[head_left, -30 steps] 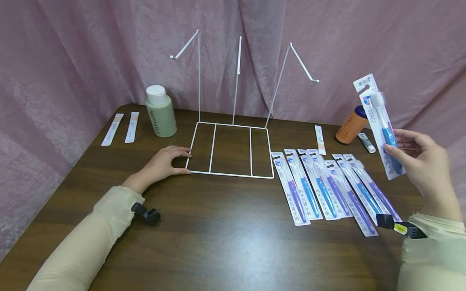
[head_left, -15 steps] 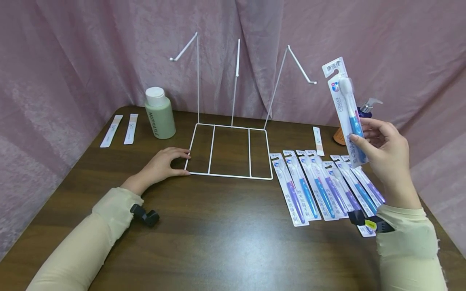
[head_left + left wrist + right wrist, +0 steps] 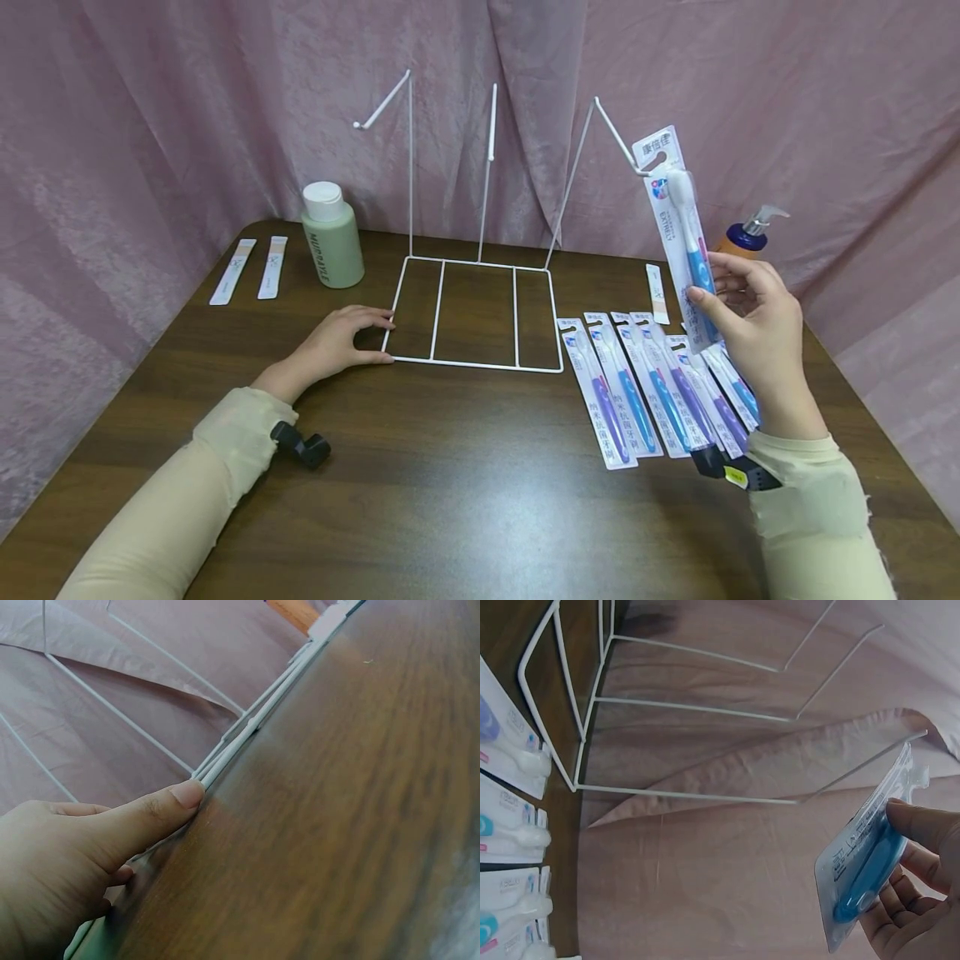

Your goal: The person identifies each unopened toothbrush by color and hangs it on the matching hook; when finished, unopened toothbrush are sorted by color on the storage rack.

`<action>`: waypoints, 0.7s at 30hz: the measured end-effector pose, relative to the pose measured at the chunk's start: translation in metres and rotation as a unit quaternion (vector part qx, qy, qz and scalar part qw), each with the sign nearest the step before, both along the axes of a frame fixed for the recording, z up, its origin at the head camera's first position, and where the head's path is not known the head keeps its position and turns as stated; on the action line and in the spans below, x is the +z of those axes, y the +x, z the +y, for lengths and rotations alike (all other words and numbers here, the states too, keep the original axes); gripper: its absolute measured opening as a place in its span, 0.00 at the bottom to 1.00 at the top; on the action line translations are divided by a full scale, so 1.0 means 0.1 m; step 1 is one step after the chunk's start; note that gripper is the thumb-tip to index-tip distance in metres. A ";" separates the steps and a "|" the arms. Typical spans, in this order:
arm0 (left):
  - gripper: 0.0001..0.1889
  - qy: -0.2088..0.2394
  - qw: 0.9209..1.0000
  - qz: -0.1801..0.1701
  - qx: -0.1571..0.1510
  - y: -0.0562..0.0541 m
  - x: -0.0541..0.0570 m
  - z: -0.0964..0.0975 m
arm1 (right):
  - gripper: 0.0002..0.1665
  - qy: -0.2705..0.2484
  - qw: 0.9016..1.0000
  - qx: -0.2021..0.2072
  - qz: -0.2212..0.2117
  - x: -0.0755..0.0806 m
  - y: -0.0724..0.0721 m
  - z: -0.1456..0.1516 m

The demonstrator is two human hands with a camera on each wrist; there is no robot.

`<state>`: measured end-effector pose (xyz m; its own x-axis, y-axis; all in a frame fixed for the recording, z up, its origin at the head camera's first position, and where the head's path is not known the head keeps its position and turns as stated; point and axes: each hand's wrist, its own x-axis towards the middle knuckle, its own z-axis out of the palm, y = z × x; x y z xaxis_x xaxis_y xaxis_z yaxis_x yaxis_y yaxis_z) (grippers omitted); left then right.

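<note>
My right hand (image 3: pixel 761 337) holds a packaged toothbrush (image 3: pixel 679 258), pinching its lower part between thumb and fingers. The card is nearly upright, its notched hanging hole at the top and a blue handle showing. In the head view, the tip of the right hook (image 3: pixel 626 150) overlaps the card's edge just below that hole. At the left, my left hand (image 3: pixel 337 342) grips the front left corner of the white wire rack (image 3: pixel 474 364). The thumb (image 3: pixel 187 793) lies along the wire in the left wrist view. The rack's three uprights carry bare hooks.
Several more packaged toothbrushes (image 3: pixel 609 392) lie side by side right of the rack, partly hidden by the right arm. A green bottle (image 3: pixel 334 246) and two white sachets (image 3: pixel 234 271) stand and lie at left. Behind the right hand are an orange pump bottle (image 3: pixel 738 242) and another sachet (image 3: pixel 657 293).
My right hand has carried the packaged toothbrush leftward from the far right to the tip of the right hook. The left hand has stayed at the rack's corner.
</note>
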<state>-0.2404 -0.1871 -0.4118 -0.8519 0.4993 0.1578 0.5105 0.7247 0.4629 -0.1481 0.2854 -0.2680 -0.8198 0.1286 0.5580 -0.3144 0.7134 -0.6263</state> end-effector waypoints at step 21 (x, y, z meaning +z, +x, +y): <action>0.29 0.001 1.000 0.013 -0.005 -0.01 -0.01 0.00 | 0.27 -0.024 0.998 0.056 0.008 -0.22 -0.10 -0.26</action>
<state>-0.2417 -0.1874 -0.4130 -0.8427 0.5069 0.1815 0.5294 0.7187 0.4509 -0.1582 0.2597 -0.2902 -0.8220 0.0634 0.5659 -0.3999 0.6432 -0.6530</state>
